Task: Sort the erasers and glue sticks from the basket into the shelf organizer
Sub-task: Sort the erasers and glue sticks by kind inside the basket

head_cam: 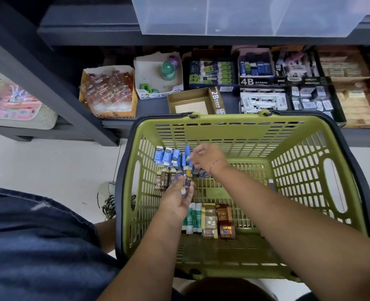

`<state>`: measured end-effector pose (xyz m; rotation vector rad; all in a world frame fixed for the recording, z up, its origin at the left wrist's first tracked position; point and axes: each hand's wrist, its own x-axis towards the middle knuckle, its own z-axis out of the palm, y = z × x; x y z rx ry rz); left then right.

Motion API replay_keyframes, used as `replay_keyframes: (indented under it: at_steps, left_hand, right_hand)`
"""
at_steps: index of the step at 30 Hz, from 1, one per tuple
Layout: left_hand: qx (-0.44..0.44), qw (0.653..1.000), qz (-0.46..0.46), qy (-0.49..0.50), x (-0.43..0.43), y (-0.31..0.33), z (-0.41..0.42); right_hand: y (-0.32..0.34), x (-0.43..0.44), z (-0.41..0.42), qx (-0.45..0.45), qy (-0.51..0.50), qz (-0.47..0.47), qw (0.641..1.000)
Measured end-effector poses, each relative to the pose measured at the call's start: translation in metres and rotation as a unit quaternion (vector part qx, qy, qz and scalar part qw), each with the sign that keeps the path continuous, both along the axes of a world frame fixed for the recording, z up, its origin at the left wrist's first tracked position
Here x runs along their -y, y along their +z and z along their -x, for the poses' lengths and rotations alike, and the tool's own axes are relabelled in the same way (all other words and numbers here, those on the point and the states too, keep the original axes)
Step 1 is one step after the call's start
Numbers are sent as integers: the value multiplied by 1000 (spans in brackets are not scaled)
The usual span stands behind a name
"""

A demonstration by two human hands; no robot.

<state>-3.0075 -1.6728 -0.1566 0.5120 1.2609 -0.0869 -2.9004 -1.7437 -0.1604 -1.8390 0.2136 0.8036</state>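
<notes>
a green basket (288, 131) is being kept on the pale floor (49, 166), just in front of a dark shelf (92, 35). inside it, at the far left corner, a blue-sleeved eraser (187, 151) is being pinched between the thumb and fingertips of the right hand (205, 159), raised just above a row of blue erasers (167, 157). the left hand (176, 202) is being held palm up just below it, and a dark blue eraser (188, 178) is being gripped between its thumb and fingers, upright over the row of brown 2b erasers (163, 181). green-and-white glue sticks (193, 217) are being kept side by side on the basket floor by the left wrist, touching a cluster of brown and gold packets (219, 218). on the shelf, an open 2b box (192, 103) is being shown just beyond the basket rim, beside 4b boxes (255, 81) of erasers
</notes>
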Motion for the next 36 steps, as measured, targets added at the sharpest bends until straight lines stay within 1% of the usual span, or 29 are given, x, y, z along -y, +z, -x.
replay_keyframes:
  at_steps: [2, 4, 7, 9, 11, 14, 16, 18, 20, 22, 24, 26, 29, 33, 36]
  left_hand:
    - [13, 1000, 11, 7, 1, 1, 0]
    - [22, 1000, 20, 6, 1, 0, 0]
    - [40, 999, 22, -19, 4, -1, -2]
    - [53, 996, 15, -64, 7, 2, -3]
    - [56, 993, 5, -105, 10, 4, -3]
    - [53, 989, -11, -137, 14, 5, -3]
    - [43, 987, -30, -153, 14, 3, -2]
    - [27, 986, -43, -157, 13, 3, -1]
    - [17, 985, -55, -160, 12, 3, -1]
    - [5, 978, -95, -184, 12, 1, -2]
    - [-14, 958, -172, -227, 15, -1, -8]
    - [-13, 940, -237, -246, 20, 0, -17]
    - [15, 922, -291, -257, 24, 1, -36]
    - [14, 885, -370, -283, 23, -7, -57]
    - [0, 850, -412, -328, 23, -16, -63]
  right_hand:
    - [-5, 1, -2, 46, 36, 44, 997]
    - [-3, 11, 1, 58, 89, 39, 994]
    - [-4, 29, 10, 31, 177, 18, 983]
    - [-6, 39, 14, 15, 184, -1, 983]
    - [-7, 47, 17, -10, 157, -27, 987]
    - [-8, 59, 17, -45, 46, -41, 997]
    - [-10, 68, 9, -36, -51, -23, 998]
    - [-11, 77, -2, -20, -107, -2, 994]
    - [-12, 85, -14, -7, -115, 9, 993]
    - [-14, 89, -23, 2, -112, 26, 993]
    - [-20, 92, -29, 11, -113, 45, 993]
    - [-28, 92, -30, 15, -120, 50, 991]
    - [-42, 87, -30, 14, -142, 60, 988]
    - [-61, 90, -30, -4, -213, 75, 974]
    - [-72, 100, -27, -12, -208, 93, 974]
